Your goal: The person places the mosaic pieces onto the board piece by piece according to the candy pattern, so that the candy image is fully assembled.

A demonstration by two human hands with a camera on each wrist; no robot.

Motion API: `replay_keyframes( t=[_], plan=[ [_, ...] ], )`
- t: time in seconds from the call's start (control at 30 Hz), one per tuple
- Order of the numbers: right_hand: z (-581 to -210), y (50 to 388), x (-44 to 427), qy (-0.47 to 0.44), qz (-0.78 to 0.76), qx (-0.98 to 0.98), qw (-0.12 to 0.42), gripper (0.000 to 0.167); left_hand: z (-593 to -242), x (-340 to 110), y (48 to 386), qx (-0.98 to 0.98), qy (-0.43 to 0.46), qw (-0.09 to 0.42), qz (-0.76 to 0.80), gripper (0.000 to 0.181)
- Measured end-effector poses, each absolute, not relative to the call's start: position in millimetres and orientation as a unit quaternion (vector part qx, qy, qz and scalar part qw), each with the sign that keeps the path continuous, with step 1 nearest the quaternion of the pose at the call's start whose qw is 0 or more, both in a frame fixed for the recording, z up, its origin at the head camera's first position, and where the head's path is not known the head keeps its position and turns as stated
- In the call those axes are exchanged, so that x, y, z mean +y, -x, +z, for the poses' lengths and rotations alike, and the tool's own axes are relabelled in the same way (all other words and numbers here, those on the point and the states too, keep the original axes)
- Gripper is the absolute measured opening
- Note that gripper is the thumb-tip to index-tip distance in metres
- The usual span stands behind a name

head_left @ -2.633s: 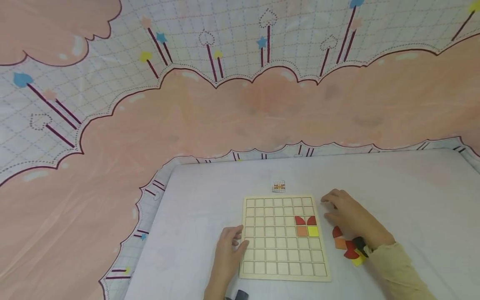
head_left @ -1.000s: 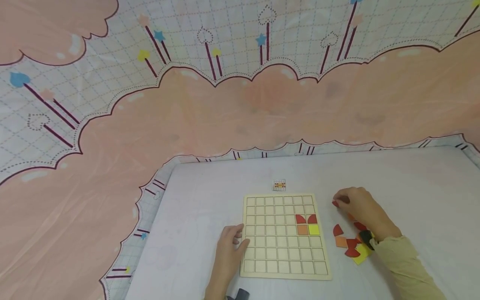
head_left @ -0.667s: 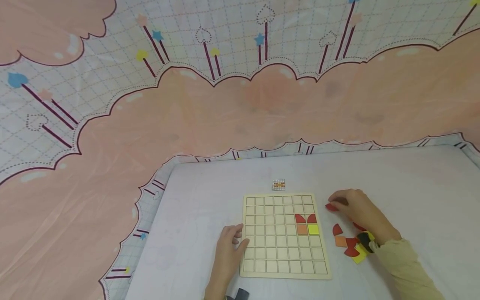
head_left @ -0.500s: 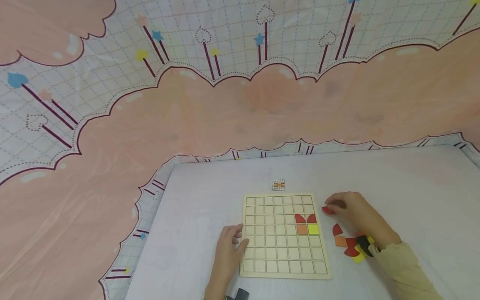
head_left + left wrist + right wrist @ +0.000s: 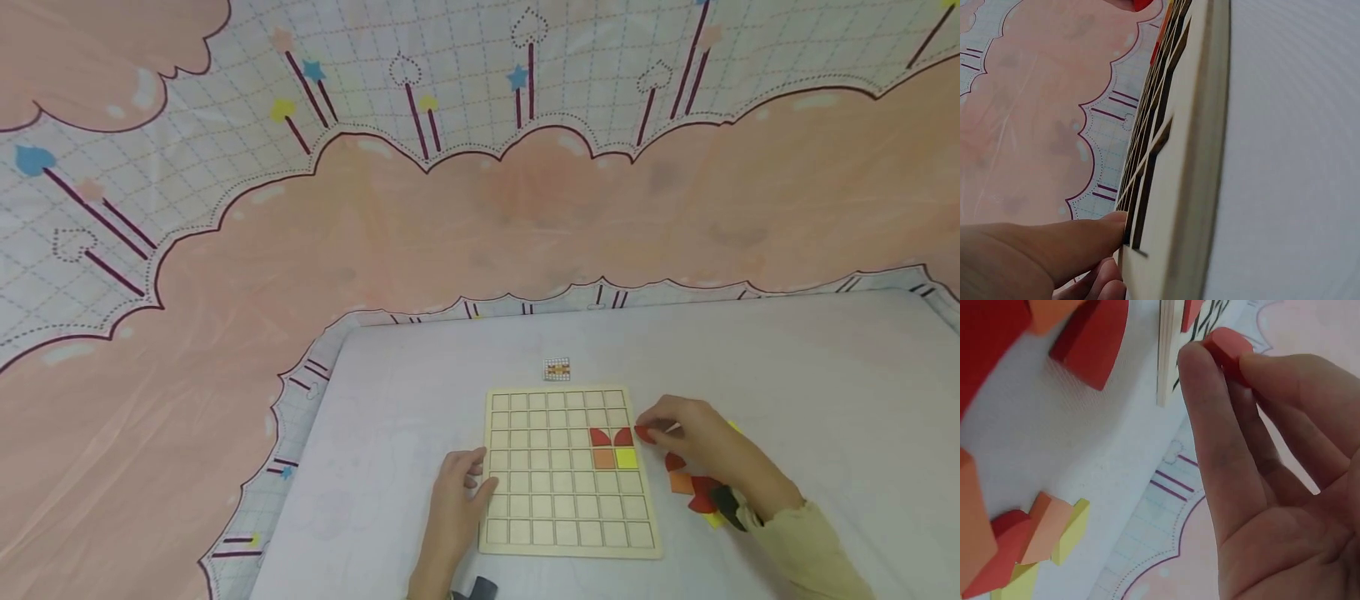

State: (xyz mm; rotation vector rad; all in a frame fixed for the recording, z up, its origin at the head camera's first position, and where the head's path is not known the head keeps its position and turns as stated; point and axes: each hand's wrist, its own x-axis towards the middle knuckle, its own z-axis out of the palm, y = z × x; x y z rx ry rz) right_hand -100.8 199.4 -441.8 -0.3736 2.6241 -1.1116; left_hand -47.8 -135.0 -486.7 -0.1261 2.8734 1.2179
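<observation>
My right hand [image 5: 693,429] pinches a red quarter-circle tile [image 5: 1230,351] between thumb and fingertips, just off the right edge of a pale wooden grid board [image 5: 532,504]. My left hand [image 5: 456,504] rests at the board's left edge, its thumb [image 5: 1088,247] touching the wood and its other fingers loosely bent. In the board's right columns lie two red quarter-circle tiles [image 5: 599,437], with an orange square tile [image 5: 603,459] and a yellow square tile [image 5: 626,459] directly below them.
Loose red, orange and yellow tiles lie right of the board, among them a red quarter-circle [image 5: 675,462] and an orange square [image 5: 681,482]; my right wrist partly covers them. A small printed pattern card [image 5: 557,369] lies beyond the board on the white table [image 5: 405,400].
My right hand, without a visible tile at first, has taken up a red quarter-circle tile and moved it left and nearer to the board. My left hand stays at the board's edge.
</observation>
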Motion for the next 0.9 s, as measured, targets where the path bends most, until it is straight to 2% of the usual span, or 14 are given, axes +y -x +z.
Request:
replay_keyframes(
  t=[0.13, 0.43, 0.73, 0.9],
  plan=[
    [-442.7, 94.5, 201.2, 0.148, -0.41, 0.889, 0.142, 0.016, -486.2, -134.3, 48.1, 0.919, 0.038, 0.011, 0.393, 0.044],
    [-452.0, 87.1, 197.3, 0.217, -0.364, 0.902, 0.084, 0.012, -486.3, -135.0, 48.3, 0.921, 0.038, 0.011, 0.388, 0.044],
    [-458.3, 83.3, 194.4, 0.227, -0.367, 0.893, 0.126, 0.012, -487.8, -135.0, 47.4, 0.921, 0.041, 0.009, 0.386, 0.044],
    [-461.2, 82.0, 193.2, 0.235, -0.373, 0.89, 0.12, 0.012, -487.8, -135.4, 47.5, 0.921, 0.041, 0.009, 0.387, 0.044]
  ],
)
